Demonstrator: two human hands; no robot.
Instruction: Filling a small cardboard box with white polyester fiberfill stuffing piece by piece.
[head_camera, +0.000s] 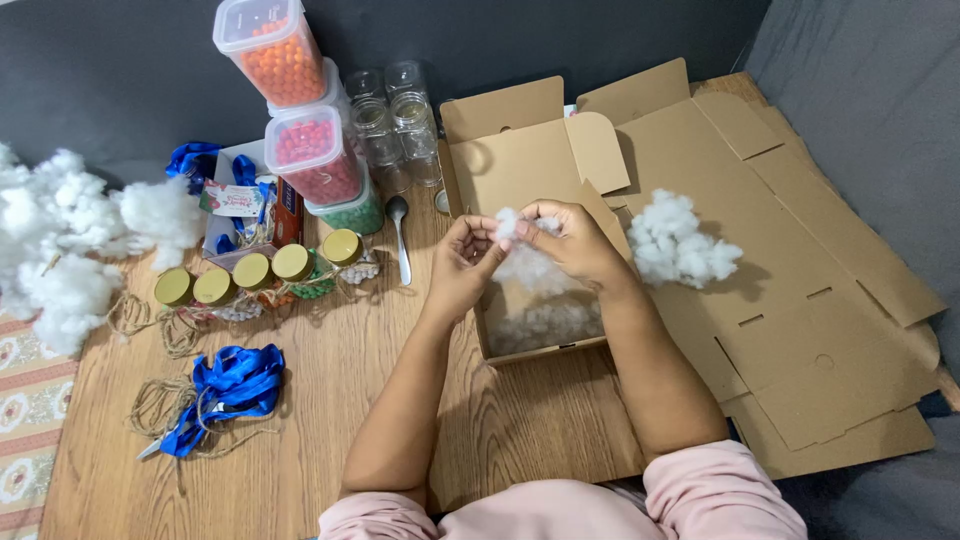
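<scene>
Stuffing tuft (520, 232) pinched by left hand (465, 262), right hand (572, 240), above box (520, 160).

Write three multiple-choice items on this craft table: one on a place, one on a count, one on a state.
1. Where does the spoon lie?
A. On the table between the jars and the open box
B. Inside the box
C. On the blue ribbon

2. How many gold-lidded jars stand in a row?
A. Two
B. Four
C. Seven

3. What are the left hand and right hand doing?
A. Resting flat
B. Holding white stuffing over the open box
C. Holding scissors

Answers: 1 A, the spoon lies on bare wood beside the box. 2 B, four gold lids show. 3 B, both hands pinch a white tuft above the box.
</scene>
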